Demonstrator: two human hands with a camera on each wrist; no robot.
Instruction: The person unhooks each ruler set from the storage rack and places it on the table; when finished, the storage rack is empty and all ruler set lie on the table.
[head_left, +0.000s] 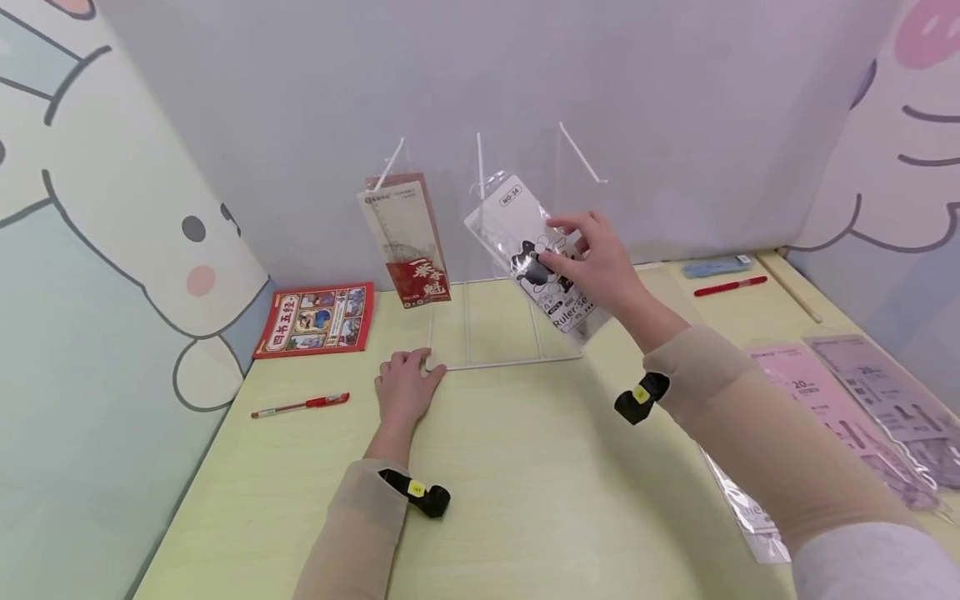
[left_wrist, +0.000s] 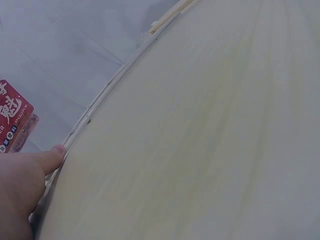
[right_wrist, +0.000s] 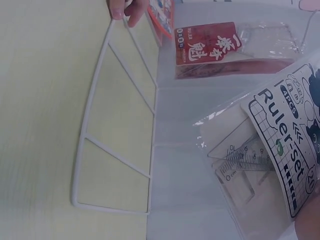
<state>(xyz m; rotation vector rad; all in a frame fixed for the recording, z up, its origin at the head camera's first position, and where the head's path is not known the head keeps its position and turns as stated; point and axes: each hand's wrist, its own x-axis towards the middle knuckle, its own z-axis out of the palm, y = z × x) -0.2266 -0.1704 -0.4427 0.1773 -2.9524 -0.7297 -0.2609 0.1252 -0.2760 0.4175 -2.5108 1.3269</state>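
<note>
My right hand (head_left: 600,262) grips a clear ruler set pack (head_left: 517,242) with a white cartoon card by its right side. The pack is tilted, its top at the middle hook (head_left: 481,162) of a white wire display rack (head_left: 525,361); I cannot tell whether the hook passes through it. In the right wrist view, clear rulers (right_wrist: 245,160) show inside the pack. My left hand (head_left: 407,387) holds the rack's front left base corner, thumb (left_wrist: 52,157) against the wire. A red-and-beige ruler pack (head_left: 408,237) hangs from the left hook (head_left: 390,162).
A red-bordered booklet (head_left: 315,320) and a red pen (head_left: 300,406) lie at left. On the right are another red pen (head_left: 731,286), a blue packet (head_left: 716,266), a wooden stick (head_left: 791,287), and pink (head_left: 806,375) and purple (head_left: 877,375) ruler packs. A wall stands behind the rack.
</note>
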